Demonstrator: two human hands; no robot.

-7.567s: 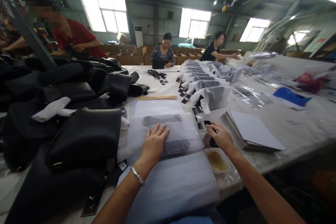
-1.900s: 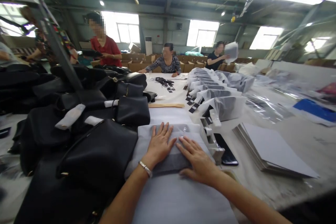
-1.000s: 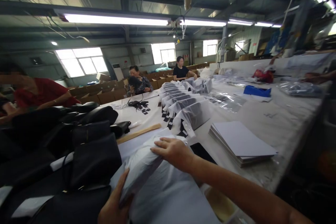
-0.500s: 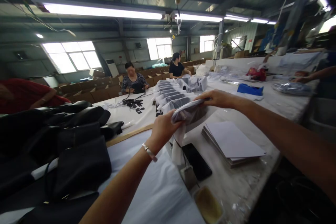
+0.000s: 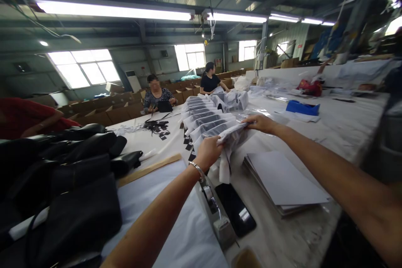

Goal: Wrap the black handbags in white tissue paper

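My left hand, with a silver bangle at its wrist, is closed on the near left edge of a package in thin whitish wrapping. My right hand pinches the same package at its far right edge. Something dark shows faintly through the wrapping. The package leans at the near end of a row of similar wrapped packages standing on edge. Below my left wrist are a tape dispenser and a black phone. A stack of white boards lies below my right forearm.
Black bags are piled at the left beside pale sheets. Black straps and tags lie farther back. A blue tape dispenser stands at the right. Two co-workers are across the table; a red sleeve shows at left.
Both hands have moved the package forward and lower, against the row. At the far right, a co-worker's arm and a plastic-wrapped bundle are gone from view.
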